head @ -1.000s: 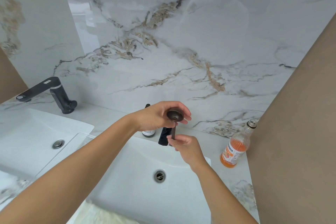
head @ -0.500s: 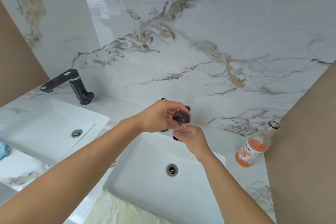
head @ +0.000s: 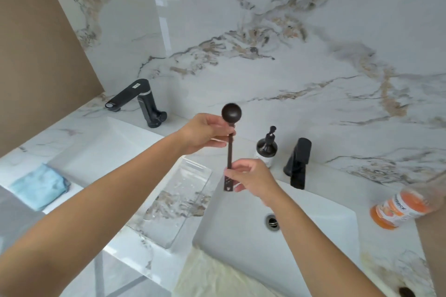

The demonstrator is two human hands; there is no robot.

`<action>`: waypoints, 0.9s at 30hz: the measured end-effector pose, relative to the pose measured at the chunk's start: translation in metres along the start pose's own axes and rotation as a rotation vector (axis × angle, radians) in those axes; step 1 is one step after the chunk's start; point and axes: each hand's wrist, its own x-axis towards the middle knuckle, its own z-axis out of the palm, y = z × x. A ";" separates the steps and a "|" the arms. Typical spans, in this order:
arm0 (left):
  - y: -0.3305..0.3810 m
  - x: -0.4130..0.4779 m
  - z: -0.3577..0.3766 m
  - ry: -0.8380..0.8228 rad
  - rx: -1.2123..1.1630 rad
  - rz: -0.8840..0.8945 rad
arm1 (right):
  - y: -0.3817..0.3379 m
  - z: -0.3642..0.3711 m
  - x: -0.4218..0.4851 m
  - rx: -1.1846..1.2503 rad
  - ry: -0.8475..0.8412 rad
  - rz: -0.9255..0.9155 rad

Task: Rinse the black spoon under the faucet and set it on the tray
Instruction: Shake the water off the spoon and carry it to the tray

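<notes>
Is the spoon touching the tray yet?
Apart. The head view shows the spoon held upright in both hands, above the counter; the tray lies below.

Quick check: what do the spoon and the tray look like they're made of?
Spoon: matte black throughout, no shine; probably coated metal or plastic, I cannot tell which. Tray: clear and glossy, the marble counter shows through it; glass or acrylic, most likely.

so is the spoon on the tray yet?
No, both the left hand and right hand hold the black spoon upright above the clear tray.
</notes>
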 end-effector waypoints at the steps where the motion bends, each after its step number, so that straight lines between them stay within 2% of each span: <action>1: -0.007 0.002 -0.018 0.019 0.021 -0.046 | 0.000 0.020 0.006 0.031 -0.028 0.051; 4: -0.047 0.004 -0.070 0.054 0.101 -0.242 | 0.015 0.085 0.020 0.103 -0.074 0.255; 7: -0.099 -0.001 -0.108 0.011 0.135 -0.438 | 0.040 0.141 0.026 0.089 -0.063 0.438; 10: -0.144 -0.006 -0.124 -0.051 0.195 -0.532 | 0.060 0.174 0.026 0.072 -0.033 0.557; 14: -0.182 -0.007 -0.118 -0.090 0.296 -0.566 | 0.072 0.197 0.025 0.052 0.040 0.652; 20: -0.199 0.001 -0.113 -0.026 0.357 -0.544 | 0.072 0.215 0.037 0.021 0.162 0.755; 27: -0.200 0.004 -0.111 -0.031 0.505 -0.539 | 0.081 0.223 0.039 -0.013 0.140 0.753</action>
